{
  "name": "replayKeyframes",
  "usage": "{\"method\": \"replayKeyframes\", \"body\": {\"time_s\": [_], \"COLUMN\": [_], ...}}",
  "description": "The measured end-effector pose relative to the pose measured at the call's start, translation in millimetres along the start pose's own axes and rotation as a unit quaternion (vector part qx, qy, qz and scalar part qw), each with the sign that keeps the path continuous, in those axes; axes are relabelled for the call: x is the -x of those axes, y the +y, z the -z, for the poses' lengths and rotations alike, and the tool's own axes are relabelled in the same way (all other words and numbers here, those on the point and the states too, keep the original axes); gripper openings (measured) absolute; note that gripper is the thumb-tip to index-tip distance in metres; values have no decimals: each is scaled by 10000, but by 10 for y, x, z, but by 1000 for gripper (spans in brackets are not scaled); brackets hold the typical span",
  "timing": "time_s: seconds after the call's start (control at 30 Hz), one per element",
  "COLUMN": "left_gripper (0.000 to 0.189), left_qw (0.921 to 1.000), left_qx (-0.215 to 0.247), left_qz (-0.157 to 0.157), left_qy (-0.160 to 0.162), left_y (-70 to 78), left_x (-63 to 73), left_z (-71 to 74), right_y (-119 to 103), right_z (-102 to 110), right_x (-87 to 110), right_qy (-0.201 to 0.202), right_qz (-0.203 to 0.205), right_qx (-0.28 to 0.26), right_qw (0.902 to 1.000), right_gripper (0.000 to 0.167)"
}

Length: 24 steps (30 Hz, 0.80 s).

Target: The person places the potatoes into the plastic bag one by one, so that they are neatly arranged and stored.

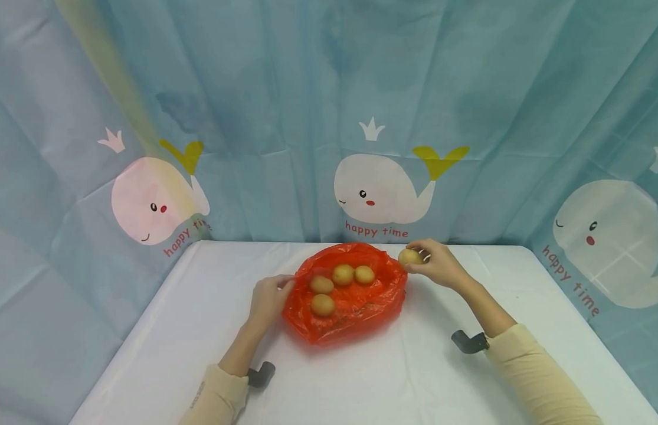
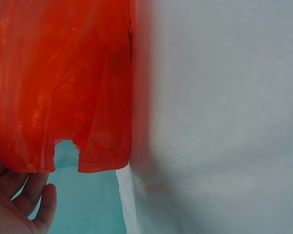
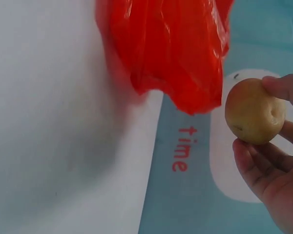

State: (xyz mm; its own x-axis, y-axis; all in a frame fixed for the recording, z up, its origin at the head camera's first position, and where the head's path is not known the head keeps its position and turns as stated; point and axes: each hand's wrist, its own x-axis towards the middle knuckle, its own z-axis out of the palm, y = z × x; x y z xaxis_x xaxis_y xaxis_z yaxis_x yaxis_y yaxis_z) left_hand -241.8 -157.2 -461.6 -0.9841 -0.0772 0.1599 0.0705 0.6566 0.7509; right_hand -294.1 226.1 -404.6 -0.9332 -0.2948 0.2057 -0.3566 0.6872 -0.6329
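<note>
A red plastic bag [image 1: 368,307] lies spread with its mouth up, and several potatoes [image 1: 343,274] sit in it. My left hand [image 1: 267,301] is at the bag's left rim, thumb and forefinger tips meeting the plastic in a pinch. In the left wrist view, the bag covers part of that hand's fingers, while other fingers [image 2: 46,207] curve free beside it. At the bag's far right edge, my right hand [image 1: 436,264] holds a single potato [image 3: 254,111] between thumb and fingers. That potato is off the table, next to the rim.
The bag rests toward the back of a white-covered table [image 1: 408,383]. Behind and at the sides hangs a blue curtain [image 1: 286,88] printed with whales. Black curved pieces [image 1: 469,342] stick out at both wrists, by the beige sleeves [image 1: 536,372].
</note>
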Motion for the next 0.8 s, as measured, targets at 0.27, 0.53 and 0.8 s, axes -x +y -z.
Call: {"method": "replayKeyframes", "body": {"time_s": [0.27, 0.53, 0.8], "left_gripper": [28, 28, 29], "left_qw": [10000, 10000, 10000], "left_qx": [-26, -49, -29], "left_qz": [-35, -62, -24], "left_qy": [38, 24, 2], "left_y": [11, 3, 7], "left_x": [-4, -1, 3], "left_z": [-4, -1, -4], "right_y": [-98, -231, -321], "right_z": [-78, -90, -214], "right_x": [-41, -100, -143], "right_qy": [-149, -223, -357], "right_qz": [112, 468, 599], "right_qx": [-7, 86, -40], "right_qw": [9998, 9986, 9976], "right_gripper": [41, 38, 38]}}
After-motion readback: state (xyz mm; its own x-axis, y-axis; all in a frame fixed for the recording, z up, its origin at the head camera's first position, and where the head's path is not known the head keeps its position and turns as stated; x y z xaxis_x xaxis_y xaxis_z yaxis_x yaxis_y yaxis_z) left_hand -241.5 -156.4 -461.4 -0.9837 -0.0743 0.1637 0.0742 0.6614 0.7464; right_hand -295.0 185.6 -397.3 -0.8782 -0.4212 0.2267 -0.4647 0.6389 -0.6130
